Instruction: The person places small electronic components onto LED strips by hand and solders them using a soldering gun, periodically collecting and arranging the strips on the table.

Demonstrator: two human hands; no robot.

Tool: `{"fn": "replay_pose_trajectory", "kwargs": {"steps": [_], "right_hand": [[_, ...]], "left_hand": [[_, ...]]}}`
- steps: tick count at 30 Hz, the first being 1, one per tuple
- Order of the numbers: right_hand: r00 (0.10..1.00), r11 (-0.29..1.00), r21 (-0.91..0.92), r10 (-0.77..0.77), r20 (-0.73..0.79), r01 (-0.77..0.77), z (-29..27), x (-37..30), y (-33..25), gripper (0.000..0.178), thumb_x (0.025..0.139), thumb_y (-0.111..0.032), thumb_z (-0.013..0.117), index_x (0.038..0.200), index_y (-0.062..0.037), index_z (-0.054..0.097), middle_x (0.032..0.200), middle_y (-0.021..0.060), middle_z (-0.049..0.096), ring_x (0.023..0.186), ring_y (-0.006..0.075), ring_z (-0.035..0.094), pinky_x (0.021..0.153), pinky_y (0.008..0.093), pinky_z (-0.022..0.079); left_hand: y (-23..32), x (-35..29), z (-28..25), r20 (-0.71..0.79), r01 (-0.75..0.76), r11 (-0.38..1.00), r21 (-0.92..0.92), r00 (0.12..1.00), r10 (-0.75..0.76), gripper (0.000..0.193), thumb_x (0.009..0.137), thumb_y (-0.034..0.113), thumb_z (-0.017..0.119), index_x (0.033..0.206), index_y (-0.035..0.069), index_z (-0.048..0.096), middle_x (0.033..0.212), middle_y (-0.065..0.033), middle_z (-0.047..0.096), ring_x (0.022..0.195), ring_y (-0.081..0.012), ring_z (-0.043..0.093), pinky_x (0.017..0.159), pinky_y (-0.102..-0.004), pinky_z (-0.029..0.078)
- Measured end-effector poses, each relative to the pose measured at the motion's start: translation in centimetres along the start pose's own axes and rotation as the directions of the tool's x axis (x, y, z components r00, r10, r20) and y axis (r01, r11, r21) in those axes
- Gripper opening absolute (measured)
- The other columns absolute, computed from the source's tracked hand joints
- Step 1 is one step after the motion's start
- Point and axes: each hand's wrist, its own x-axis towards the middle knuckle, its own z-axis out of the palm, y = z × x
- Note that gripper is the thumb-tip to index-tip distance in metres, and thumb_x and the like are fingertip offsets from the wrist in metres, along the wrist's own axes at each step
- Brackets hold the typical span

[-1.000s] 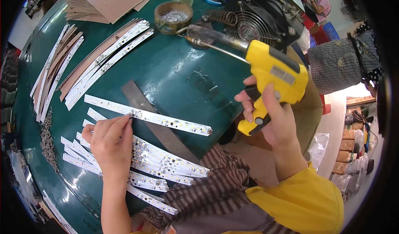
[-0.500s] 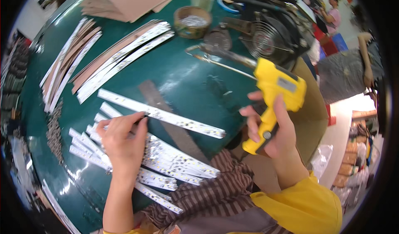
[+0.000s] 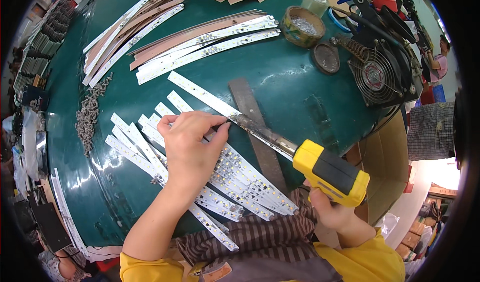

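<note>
Currently, one white LED strip is laid aslant on the green table, across a dark flat bar, its right part largely covered by the metal barrel of a yellow soldering gun. The gun is gripped by the right hand, the handle mostly hidden under the body; the barrel's end is held over the strip, but contact cannot be confirmed. At the strip's near edge, the thumb and forefinger of the left hand are set tip to tip or nearly so; whether anything small is pinched there cannot be told. On the near side, a fanned pile of similar strips is partly covered by the left hand. At left, a heap of small grey parts is seen.

The strip can be judged light, thin and easily bowed along its length, with components that are easily knocked; it is best held by its long edges or left end. The gun is probably heavier and should be held only by its handle, since the barrel may be hot.
</note>
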Motion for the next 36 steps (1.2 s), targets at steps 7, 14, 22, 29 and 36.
{"fn": "replay_pose_trajectory", "kwargs": {"steps": [7, 14, 22, 29, 36], "right_hand": [[0.991, 0.988, 0.077, 0.134, -0.017, -0.133, 0.2, -0.4, 0.2, 0.032, 0.08, -0.014, 0.077, 0.107, 0.0007, 0.068, 0.096, 0.0112, 0.07, 0.08, 0.0205, 0.069, 0.071, 0.0279, 0.053], [0.973, 0.989, 0.015, -0.145, 0.178, 0.144, -0.7, 0.0, 2.0, 0.05, 0.093, -0.007, 0.06, 0.138, 0.0027, 0.043, 0.119, 0.0225, 0.063, 0.067, 0.0105, 0.056, 0.06, 0.0229, 0.047], [0.991, 0.972, 0.206, 0.128, -0.04, -0.117, 0.5, 0.0, 0.1, 0.034, 0.08, -0.011, 0.077, 0.11, 0.0023, 0.067, 0.099, 0.0119, 0.07, 0.083, 0.0191, 0.068, 0.074, 0.0274, 0.053], [0.999, 0.987, 0.162, 0.001, -0.039, 0.005, 0.5, 0.2, 1.0, 0.027, 0.08, -0.009, 0.076, 0.103, 0.0013, 0.068, 0.088, 0.0092, 0.067, 0.071, 0.0168, 0.064, 0.063, 0.0254, 0.049], [0.999, 0.991, 0.134, -0.017, -0.04, 0.022, 0.6, 0.4, 1.1, 0.025, 0.078, -0.01, 0.077, 0.1, 0.001, 0.069, 0.083, 0.0083, 0.065, 0.066, 0.0164, 0.061, 0.059, 0.0258, 0.046]], "left_hand": [[0.5, 0.0, 0.0, 0.004, 0.091, 0.994, -0.066, 0.996, -0.091, 0.009, 0.073, 0.006, 0.08, 0.08, 0.007, 0.074, 0.078, -0.0028, 0.071, 0.071, -0.017, 0.064, 0.088, -0.0365, 0.038], [0.0, 0.0, 0.4, -0.055, -0.048, 0.999, -0.011, 0.997, 0.048, 0.01, 0.07, 0.003, 0.078, 0.078, 0.006, 0.072, 0.08, -0.0028, 0.071, 0.077, -0.0173, 0.067, 0.086, -0.0375, 0.038], [0.3, 0.0, 0.6, -0.012, -0.245, 0.96, 0.138, 0.968, 0.249, 0.013, 0.07, 0.002, 0.075, 0.079, 0.006, 0.067, 0.079, -0.0015, 0.065, 0.086, -0.0181, 0.064, 0.088, -0.0464, 0.037], [-0.1, -0.4, 1.1, -0.052, -0.215, 0.969, 0.118, 0.974, 0.222, 0.015, 0.069, 0.002, 0.076, 0.082, 0.006, 0.069, 0.082, -0.0034, 0.065, 0.086, -0.0191, 0.065, 0.089, -0.0452, 0.038], [-0.2, -0.3, 1.1, -0.058, -0.199, 0.975, 0.095, 0.977, 0.205, 0.016, 0.069, 0.003, 0.077, 0.083, 0.006, 0.07, 0.082, -0.0037, 0.065, 0.085, -0.0193, 0.065, 0.089, -0.0447, 0.037]]}}
